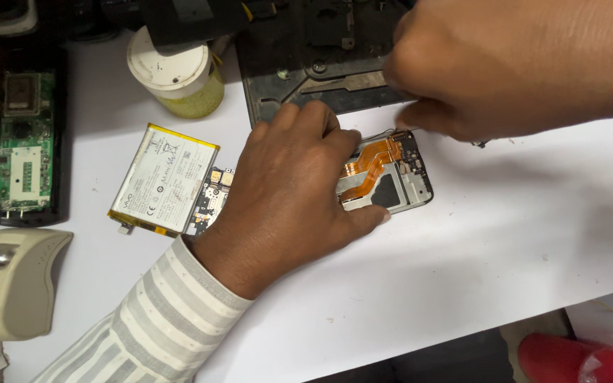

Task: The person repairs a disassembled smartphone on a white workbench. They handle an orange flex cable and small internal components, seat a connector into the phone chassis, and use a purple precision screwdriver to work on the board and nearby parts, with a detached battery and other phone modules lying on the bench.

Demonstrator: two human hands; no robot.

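Brown-skinless details aside, metal and orange ribbon show under the hands: an opened black smartphone frame with a silver metal midplate and an orange flex cable point(386, 177) lies flat on the white work surface point(462, 269). The left hand point(285, 198), in a grey-and-white striped sleeve, presses down over the frame's left half, fingers curled on its upper edge and thumb along its lower edge, clamping it in place. The right hand point(505, 64) hovers closed just above the frame's upper right corner, fingertips pinched together; whether they hold a fine tool or a wire cannot be told.

The frame looks light, thin and stiff, but its flex cable and small connectors seem fragile; by this judgement the safe hold is on the outer edges, as the left hand has it, never on the ribbon.

Just left of the frame lie a small dark circuit board point(211, 198) and a flat silver battery pack with yellow edging point(163, 177). Behind the frame sits a dark metal repair jig point(321, 71); further left stand a white-lidded yellowish jar point(179, 74) and a green circuit board in a black case point(26, 142).
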